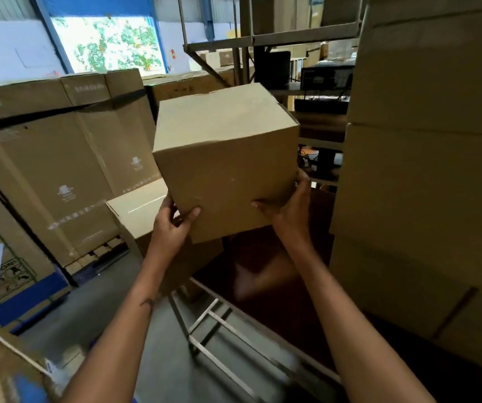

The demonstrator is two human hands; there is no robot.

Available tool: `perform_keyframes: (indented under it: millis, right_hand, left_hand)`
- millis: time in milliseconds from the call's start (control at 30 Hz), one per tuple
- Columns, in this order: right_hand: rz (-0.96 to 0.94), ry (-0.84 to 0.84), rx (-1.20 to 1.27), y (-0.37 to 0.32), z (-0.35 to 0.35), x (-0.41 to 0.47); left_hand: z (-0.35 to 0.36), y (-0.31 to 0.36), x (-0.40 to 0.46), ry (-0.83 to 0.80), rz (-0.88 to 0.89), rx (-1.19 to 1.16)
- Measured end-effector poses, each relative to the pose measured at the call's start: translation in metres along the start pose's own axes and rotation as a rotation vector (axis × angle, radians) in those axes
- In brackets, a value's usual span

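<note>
holding the cardboard box (pixel 225 158) up in the air, is it? asks one

yes, says the other, it sits mid-view, tilted, touching nothing but the hands; the left hand (pixel 172 225) grips its bottom corner at seven o'clock, thumb on the near face and fingers round the side, and the right hand (pixel 289 205) clamps the bottom edge at five o'clock, thumb across the front

so what is done?

the lift, i'd judge; the box is off every surface and carried by both hands. the setting down is left

where might it go?

can't tell. a smaller box (pixel 138 210) lies just below at eight o'clock, a tall stack of cartons (pixel 422 170) stands at three, big printed cartons (pixel 59 170) at nine, and a dark shelf (pixel 277 271) on a metal frame (pixel 219 324) at six. about halfway, i'd guess, with placing and letting go to come
</note>
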State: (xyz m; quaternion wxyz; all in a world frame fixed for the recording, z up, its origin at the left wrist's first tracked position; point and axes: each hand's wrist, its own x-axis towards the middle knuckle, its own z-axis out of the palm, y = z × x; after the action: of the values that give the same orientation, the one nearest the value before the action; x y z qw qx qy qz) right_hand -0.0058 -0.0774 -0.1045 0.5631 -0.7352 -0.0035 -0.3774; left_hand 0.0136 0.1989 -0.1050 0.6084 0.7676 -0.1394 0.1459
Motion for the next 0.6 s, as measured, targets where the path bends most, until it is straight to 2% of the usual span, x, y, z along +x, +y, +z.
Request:
perform_keyframes:
  millis: [233, 333, 500, 600]
  right_hand:
    - [0.022, 0.054, -0.080, -0.038, -0.042, -0.138]
    - [0.035, 0.092, -0.157, -0.056, -0.063, -0.183]
    - [0.043, 0.143, -0.223, -0.080, -0.114, -0.251]
    - [0.079, 0.190, -0.286, -0.083, -0.152, -0.291]
  left_hand:
    - [-0.014, 0.003, -0.109, 0.041, -0.015, -0.073]
    - [-0.020, 0.006, -0.141, -0.013, 0.024, -0.037]
    - [-0.006, 0.014, -0.206, -0.092, 0.079, -0.148]
    - [0.014, 0.012, -0.249, -0.133, 0.046, -0.194]
